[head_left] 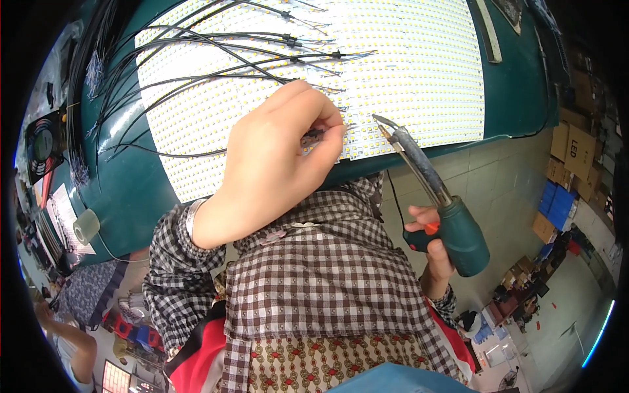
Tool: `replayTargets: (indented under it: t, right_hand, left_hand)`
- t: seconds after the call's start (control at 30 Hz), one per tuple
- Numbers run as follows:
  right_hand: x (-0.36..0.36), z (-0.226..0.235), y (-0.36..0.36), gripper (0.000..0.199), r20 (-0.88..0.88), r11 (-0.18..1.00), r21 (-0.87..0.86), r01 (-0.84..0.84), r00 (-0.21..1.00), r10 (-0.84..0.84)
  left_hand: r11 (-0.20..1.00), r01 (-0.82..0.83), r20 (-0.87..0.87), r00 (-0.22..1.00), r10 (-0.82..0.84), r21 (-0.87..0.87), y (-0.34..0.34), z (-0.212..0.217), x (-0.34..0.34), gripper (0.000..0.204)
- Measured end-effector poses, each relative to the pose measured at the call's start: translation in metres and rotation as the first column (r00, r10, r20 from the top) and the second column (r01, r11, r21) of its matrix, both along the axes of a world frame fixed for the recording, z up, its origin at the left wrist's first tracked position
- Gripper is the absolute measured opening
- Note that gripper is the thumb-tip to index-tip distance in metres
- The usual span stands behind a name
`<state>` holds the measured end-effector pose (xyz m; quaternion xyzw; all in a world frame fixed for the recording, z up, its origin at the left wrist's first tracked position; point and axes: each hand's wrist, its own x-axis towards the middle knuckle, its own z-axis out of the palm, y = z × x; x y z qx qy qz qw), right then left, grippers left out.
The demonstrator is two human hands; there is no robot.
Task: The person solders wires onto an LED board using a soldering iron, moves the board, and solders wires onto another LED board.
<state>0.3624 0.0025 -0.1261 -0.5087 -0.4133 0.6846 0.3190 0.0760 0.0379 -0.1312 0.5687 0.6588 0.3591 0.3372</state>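
Over the near edge of a white LED panel (pixel 419 78), dotted with small yellow chips, my left hand (pixel 282 144) is closed in a pinch. A black cable (pixel 190 155) runs beneath this hand, and a dark part of it shows between thumb and fingers. Its wire ends are mostly hidden. My right hand (pixel 432 255) is wrapped round a green soldering gun (pixel 465 239) with a red trigger. The gun's metal tip points up and left, close to the fingertips of my left hand, above the panel. Contact between tip and panel cannot be made out.
Several more black cables (pixel 196 39) with thin stripped wires lie across the panel's left part. Left on the green table (pixel 124 190) are wire bundles (pixel 78 98), a small fan (pixel 44 147) and a tape roll (pixel 86 226). Cardboard boxes (pixel 576 150) stand at the right. Another person's arm (pixel 75 340) shows lower left.
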Motion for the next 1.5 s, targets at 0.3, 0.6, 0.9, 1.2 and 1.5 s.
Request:
replayTargets:
  t: [0.3,0.6,0.9,1.2,1.5]
  right_hand:
    - [0.002,-0.002,-0.001,0.072,0.017,0.998,0.066,-0.025,1.0,0.024]
    - [-0.007,0.005,0.005,0.052,0.048,0.997,0.054,-0.048,0.998,0.045]
    - [-0.007,0.004,0.001,0.059,0.059,0.995,0.076,-0.056,0.997,0.052]
    - [-0.003,0.002,-0.001,0.066,0.048,0.996,0.086,0.002,0.999,-0.006]
    - [-0.005,0.005,0.002,0.064,0.056,0.997,0.074,-0.016,0.998,0.012]
  left_hand:
    - [0.999,-0.026,-0.001,1.0,0.026,0.02,0.002,-0.009,0.004,0.012]
    - [0.993,0.0,-0.134,0.991,0.016,0.121,0.002,-0.013,0.007,0.014]
    - [0.991,-0.001,-0.144,0.989,0.021,0.136,0.002,-0.013,0.007,0.015]
    - [0.997,0.031,-0.151,0.988,-0.021,0.067,0.006,-0.01,0.006,0.014]
    - [0.988,-0.007,-0.118,0.993,0.025,0.155,0.007,-0.015,0.01,0.015]
